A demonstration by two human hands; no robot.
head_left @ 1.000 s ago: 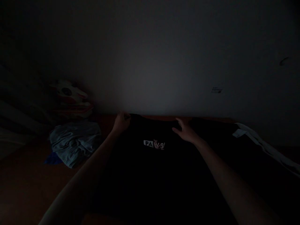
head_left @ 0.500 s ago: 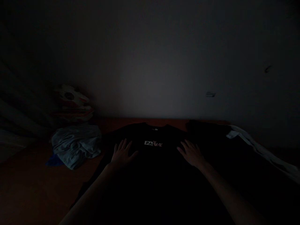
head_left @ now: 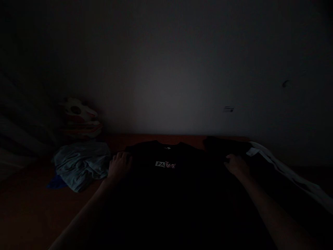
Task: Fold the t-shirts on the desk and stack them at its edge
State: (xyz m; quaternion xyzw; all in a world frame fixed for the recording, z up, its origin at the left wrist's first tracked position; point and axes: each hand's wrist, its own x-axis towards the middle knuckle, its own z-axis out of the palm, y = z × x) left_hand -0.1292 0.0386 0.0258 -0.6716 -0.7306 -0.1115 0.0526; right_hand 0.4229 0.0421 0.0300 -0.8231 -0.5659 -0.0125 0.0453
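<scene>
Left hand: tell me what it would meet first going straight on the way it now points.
Probably the black shirt, near its shoulder: the left hand points forward and inward toward that part. The dark hides whether they already touch.

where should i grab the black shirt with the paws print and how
Probably by both shoulders, one hand from each side: the black shirt lies spread front up, its neckline at the far end and shoulders sloping outward. Pinch their edges, since it lies flat. The left hand and right hand are near its two sides.
</scene>
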